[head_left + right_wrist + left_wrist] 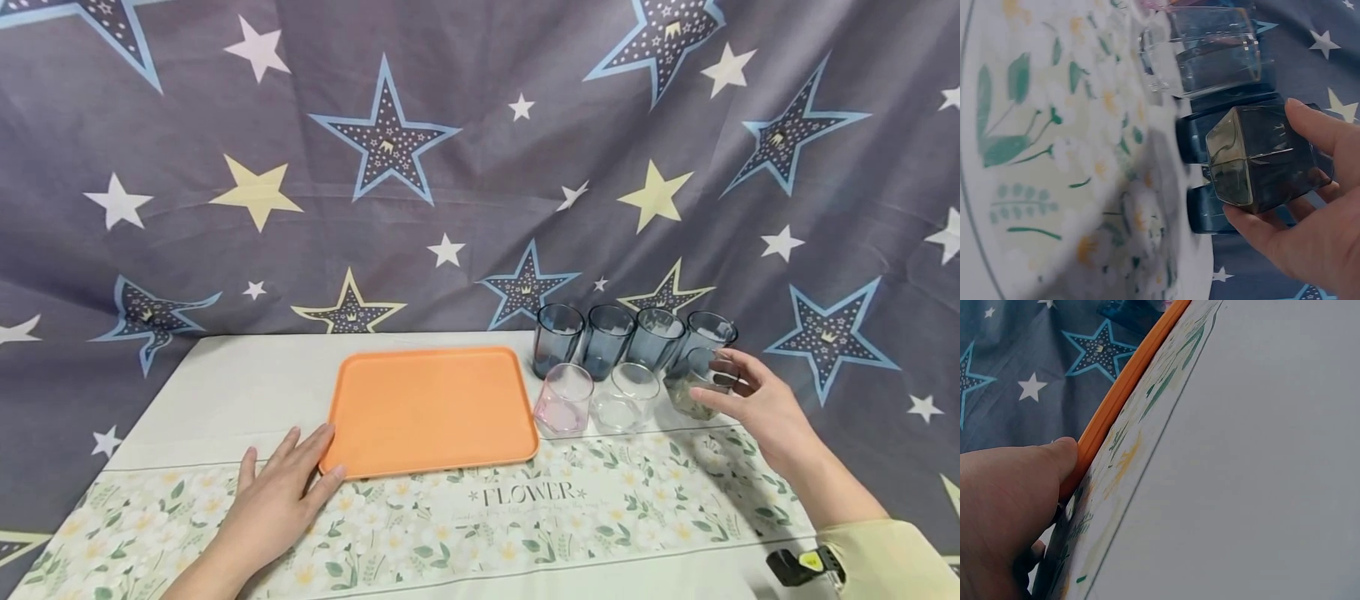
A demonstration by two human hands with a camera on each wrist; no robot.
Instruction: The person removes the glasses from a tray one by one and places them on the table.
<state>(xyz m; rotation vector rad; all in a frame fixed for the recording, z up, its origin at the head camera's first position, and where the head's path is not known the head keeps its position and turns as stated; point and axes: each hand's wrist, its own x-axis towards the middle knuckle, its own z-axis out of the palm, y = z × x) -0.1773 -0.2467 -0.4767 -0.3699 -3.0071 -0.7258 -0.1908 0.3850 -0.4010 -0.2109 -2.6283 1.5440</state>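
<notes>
My right hand (772, 412) holds a smoky grey-brown glass (1269, 159) with an angular base, thumb on one side and fingers on the other. The glass is tilted in the right wrist view; whether its base touches the table, I cannot tell. Beside it stand a clear glass (622, 410) and a pink-tinted glass (564, 410). At the front left corner of an orange tray (431, 412), my left hand (279, 500) rests with spread fingers, the thumb (1063, 456) touching the rim. The tray lies flat, its visible surface bare.
Several blue glasses (557, 342) stand in a row behind the pink and clear ones, near the table's back edge. A white cloth with a floral band (517, 517) covers the table. Behind it hangs a grey curtain (465, 150) with stars.
</notes>
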